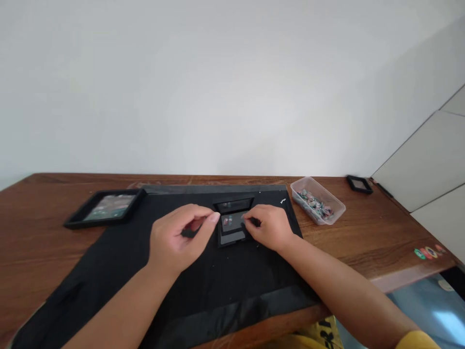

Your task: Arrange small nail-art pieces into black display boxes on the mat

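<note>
A small black box frame (219, 237) with a glossy inner face lies in the middle of the black mat, its raised back part (234, 204) standing behind. A few small pinkish and pale pieces (227, 221) sit on its inner face. At its left edge, my left hand (181, 232) is closed, thumb and index finger pressed together; whatever they hold is too small to make out. Over its right side my right hand (267, 225) pinches thumb and fingers low against the surface. Any piece at those fingertips cannot be made out.
To the right stands a clear plastic tub (336, 208) with many small coloured pieces (316, 203). A larger black frame (82, 223) lies at the left, partly on the black mat (225, 281). A small black frame (359, 184) rests by the wall, and stickers (430, 252) mark the table's right edge.
</note>
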`<state>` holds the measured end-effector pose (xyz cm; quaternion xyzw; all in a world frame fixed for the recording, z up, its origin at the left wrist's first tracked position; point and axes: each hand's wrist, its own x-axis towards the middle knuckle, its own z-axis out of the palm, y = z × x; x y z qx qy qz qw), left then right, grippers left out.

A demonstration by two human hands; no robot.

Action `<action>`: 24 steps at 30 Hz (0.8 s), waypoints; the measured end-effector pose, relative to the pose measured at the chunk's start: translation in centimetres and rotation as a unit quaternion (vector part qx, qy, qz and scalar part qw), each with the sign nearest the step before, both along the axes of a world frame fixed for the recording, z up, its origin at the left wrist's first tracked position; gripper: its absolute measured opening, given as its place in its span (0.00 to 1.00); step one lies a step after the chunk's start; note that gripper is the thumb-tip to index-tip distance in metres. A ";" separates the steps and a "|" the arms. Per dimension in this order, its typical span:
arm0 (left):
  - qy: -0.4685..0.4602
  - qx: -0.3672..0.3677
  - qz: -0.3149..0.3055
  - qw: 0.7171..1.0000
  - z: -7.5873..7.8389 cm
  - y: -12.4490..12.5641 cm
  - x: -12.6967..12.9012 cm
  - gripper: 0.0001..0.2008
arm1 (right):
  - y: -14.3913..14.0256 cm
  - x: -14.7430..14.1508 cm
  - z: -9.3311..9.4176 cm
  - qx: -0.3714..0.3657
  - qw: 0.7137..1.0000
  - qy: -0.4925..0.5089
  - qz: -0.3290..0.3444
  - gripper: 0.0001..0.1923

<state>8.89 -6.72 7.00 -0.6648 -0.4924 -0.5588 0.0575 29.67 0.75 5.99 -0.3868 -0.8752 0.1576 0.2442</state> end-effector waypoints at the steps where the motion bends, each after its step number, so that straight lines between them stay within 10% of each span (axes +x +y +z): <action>1: -0.013 0.011 0.010 1.000 0.0 0.0 -0.2 0.11 | -0.1 -0.2 -0.1 0.004 1.000 -0.025 0.004 0.09; 8: -0.102 -0.041 0.089 0.990 -0.4 1.2 -0.6 0.06 | -0.2 -0.8 -0.4 0.014 0.994 -0.099 0.037 0.10; 24: -0.057 -0.183 -0.008 0.981 -2.3 2.8 -1.0 0.18 | 0.1 0.4 0.5 0.035 0.995 -0.013 0.094 0.08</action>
